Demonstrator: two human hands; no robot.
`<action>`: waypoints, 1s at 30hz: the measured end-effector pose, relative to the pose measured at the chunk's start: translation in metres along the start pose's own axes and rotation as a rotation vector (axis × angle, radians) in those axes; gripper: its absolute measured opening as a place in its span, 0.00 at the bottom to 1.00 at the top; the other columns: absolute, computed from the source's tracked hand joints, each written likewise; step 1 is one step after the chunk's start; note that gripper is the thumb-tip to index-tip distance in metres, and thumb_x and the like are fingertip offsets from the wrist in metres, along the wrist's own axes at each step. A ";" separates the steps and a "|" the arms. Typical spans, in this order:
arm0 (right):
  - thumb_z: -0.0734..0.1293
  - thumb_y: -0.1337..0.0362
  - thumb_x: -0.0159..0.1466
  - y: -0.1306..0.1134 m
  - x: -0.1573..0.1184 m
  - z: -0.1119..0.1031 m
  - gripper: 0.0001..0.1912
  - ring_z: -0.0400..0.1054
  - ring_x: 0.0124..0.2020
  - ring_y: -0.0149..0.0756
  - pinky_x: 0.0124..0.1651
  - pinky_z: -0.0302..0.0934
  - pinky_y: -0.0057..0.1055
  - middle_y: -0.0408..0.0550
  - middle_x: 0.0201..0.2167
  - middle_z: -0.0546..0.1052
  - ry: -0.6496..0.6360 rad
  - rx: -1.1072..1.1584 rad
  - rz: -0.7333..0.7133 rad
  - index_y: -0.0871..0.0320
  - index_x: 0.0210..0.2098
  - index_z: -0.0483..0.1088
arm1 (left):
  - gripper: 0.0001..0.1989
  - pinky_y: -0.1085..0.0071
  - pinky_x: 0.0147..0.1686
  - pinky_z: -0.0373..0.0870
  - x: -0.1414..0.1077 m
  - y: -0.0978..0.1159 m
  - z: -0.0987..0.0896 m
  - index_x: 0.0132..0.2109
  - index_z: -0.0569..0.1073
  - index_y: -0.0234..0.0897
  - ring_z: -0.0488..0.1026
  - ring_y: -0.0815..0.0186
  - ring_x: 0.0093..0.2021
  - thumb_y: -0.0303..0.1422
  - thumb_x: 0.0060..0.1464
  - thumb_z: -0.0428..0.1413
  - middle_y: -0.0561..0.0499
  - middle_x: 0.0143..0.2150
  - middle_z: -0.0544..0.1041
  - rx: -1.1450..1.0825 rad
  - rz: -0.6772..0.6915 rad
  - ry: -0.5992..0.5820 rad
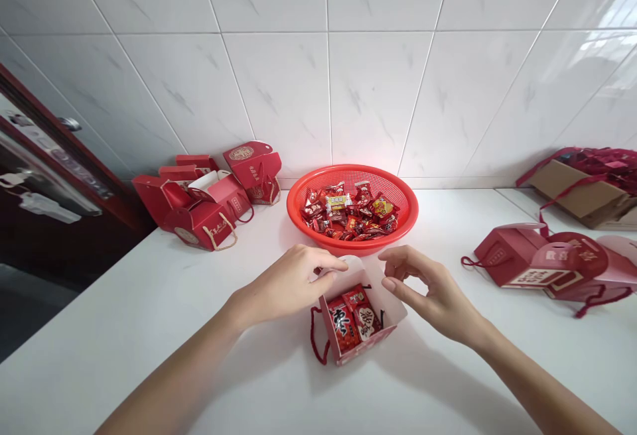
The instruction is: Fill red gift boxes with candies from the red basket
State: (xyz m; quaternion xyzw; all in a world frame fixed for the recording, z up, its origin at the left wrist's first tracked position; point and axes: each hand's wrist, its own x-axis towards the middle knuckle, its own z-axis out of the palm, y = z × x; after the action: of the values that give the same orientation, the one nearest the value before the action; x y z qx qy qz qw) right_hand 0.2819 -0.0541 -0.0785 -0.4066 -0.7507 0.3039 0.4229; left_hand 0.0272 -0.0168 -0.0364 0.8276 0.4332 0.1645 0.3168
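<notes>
An uncovered red gift box (365,349) with a white inside stands on the white table in front of me. Red candy packets (344,326) lie in it, and a dark red cord handle (313,342) hangs at its left side. Above the box's left rim is my left hand (291,282), fingers curved and apart with nothing in them; I cannot tell whether it touches the rim. My right hand (435,292) hovers by the box's right back flap, thumb apart from bent fingers, also holding nothing. Just behind the box sits a red plastic basket (352,244) of wrapped candies (343,209).
Several red gift boxes (199,223) stand at the back left against the tiled wall (279,90). At the right lie more red boxes (517,256), and behind them a brown cardboard box (577,193) holds dark red items. A dark door (54,223) borders the table's left.
</notes>
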 end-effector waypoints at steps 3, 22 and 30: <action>0.68 0.60 0.71 0.001 -0.006 0.011 0.06 0.71 0.32 0.33 0.36 0.70 0.29 0.44 0.31 0.77 0.089 0.024 -0.055 0.55 0.39 0.72 | 0.17 0.70 0.53 0.77 0.002 -0.004 0.004 0.53 0.83 0.44 0.81 0.59 0.55 0.30 0.64 0.52 0.55 0.54 0.84 0.013 0.001 0.039; 0.65 0.58 0.73 0.003 -0.032 0.038 0.12 0.69 0.39 0.42 0.42 0.69 0.40 0.54 0.42 0.79 -0.040 -0.176 -0.375 0.57 0.51 0.72 | 0.14 0.61 0.47 0.75 0.017 -0.014 0.057 0.52 0.75 0.36 0.80 0.58 0.47 0.31 0.73 0.45 0.46 0.47 0.82 0.378 0.364 0.389; 0.65 0.67 0.72 0.001 -0.034 0.044 0.07 0.69 0.38 0.41 0.41 0.69 0.40 0.52 0.40 0.79 -0.015 -0.219 -0.355 0.56 0.48 0.71 | 0.14 0.59 0.49 0.77 0.016 -0.013 0.056 0.51 0.77 0.36 0.80 0.58 0.46 0.31 0.71 0.47 0.44 0.47 0.83 0.285 0.375 0.350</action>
State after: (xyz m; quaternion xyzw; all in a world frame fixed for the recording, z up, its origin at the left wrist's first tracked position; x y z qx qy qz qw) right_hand 0.2543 -0.0885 -0.1123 -0.3092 -0.8422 0.1441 0.4175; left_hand 0.0589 -0.0196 -0.0874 0.8883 0.3397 0.2981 0.0819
